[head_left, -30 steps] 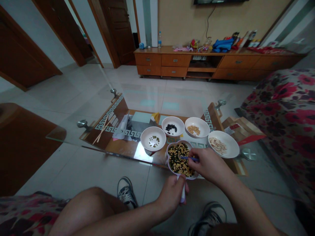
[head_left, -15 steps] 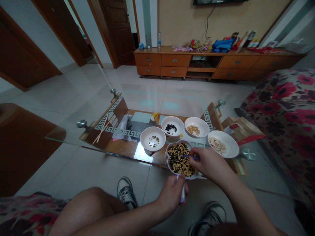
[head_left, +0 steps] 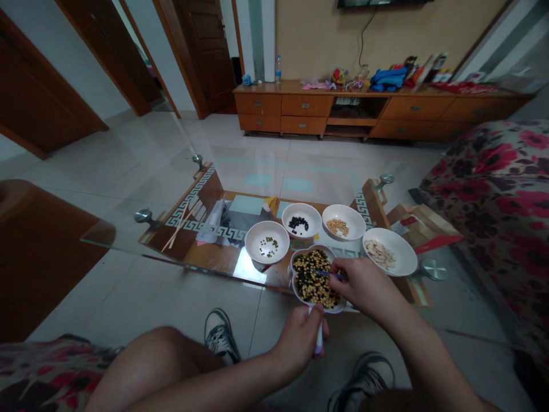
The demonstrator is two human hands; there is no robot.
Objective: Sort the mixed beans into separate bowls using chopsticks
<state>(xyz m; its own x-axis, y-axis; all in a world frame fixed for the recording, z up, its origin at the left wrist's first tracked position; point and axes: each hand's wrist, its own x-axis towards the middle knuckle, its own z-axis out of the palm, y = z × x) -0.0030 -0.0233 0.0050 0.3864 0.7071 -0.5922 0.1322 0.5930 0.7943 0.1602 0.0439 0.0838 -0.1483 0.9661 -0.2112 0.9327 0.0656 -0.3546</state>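
My left hand (head_left: 302, 335) is closed round the white and lilac handle (head_left: 319, 337) of a flower-shaped bowl (head_left: 293, 284). Mixed beans (head_left: 312, 280), yellow, black and green, fill it at the front edge of the glass table. Over its right side, my right hand (head_left: 358, 280) pinches slim blue-purple tweezers (head_left: 334, 274), whose tip reaches in among the beans. Behind stand white bowls: one with small green beans (head_left: 269, 246), one with black beans (head_left: 298, 224), one with yellow soybeans (head_left: 338, 227). Pale flat slices or seeds (head_left: 380, 254) lie in the right-hand bowl.
Wooden chopsticks (head_left: 176, 232) lie at the left of the glass table (head_left: 111, 232). A brown paper bag (head_left: 422, 226) is at the right, near a flower-patterned sofa (head_left: 493, 166). Papers and a plastic bag (head_left: 212, 223) show under the glass. A low cabinet (head_left: 305, 106) stands beyond.
Almost nothing differs. The tweezers in my right hand have shifted very slightly among the beans, and my left hand keeps the handle in place.
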